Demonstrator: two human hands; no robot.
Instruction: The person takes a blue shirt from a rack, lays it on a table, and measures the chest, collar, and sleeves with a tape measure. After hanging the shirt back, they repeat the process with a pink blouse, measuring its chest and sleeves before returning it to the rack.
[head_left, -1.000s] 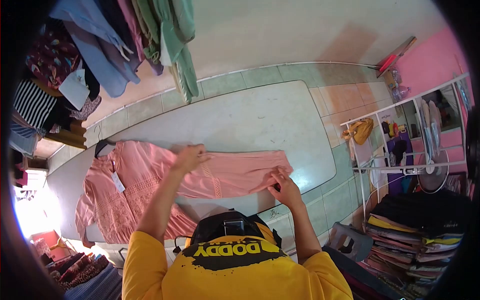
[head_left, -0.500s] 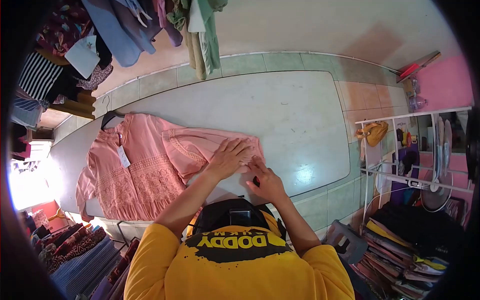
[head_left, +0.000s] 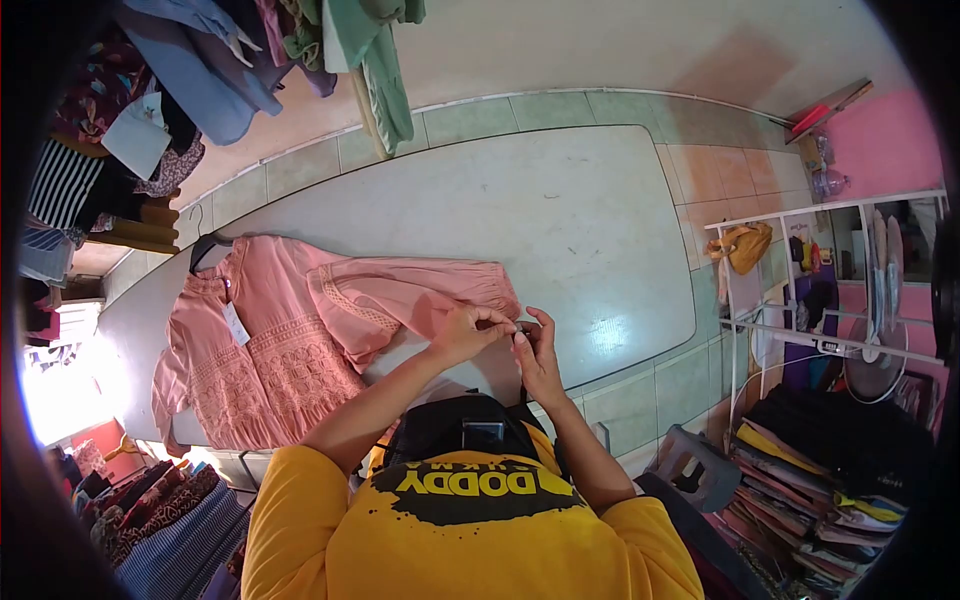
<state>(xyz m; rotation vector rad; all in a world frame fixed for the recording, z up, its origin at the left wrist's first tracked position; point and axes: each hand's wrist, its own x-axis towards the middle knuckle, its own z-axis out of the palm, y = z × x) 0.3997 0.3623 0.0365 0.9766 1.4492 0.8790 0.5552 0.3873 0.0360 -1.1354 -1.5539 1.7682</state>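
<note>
A salmon-pink blouse (head_left: 275, 325) with lace bands lies spread on the pale table, one sleeve (head_left: 430, 285) stretched to the right. A white tag (head_left: 236, 324) hangs near its neckline, and a black hanger (head_left: 205, 248) sits in the collar. By the cuff, my left hand (head_left: 465, 338) is closed in a pinch, its fingertips meeting those of my right hand. What it pinches is too small to make out. My right hand (head_left: 540, 360) is curled around a small dark object (head_left: 524, 334), mostly hidden by the fingers.
The pale table (head_left: 590, 220) reaches away to the right. Clothes (head_left: 200, 60) hang at upper left. A white rack (head_left: 830, 325) stands at right above stacked folded garments (head_left: 810, 480). A grey plastic stool (head_left: 695, 465) is by my right side; patterned fabrics (head_left: 170, 520) lie at lower left.
My left hand has lifted off the sleeve, where it lay flat, and now pinches beside the right hand. My right hand has turned upward with its fingers raised near the cuff.
</note>
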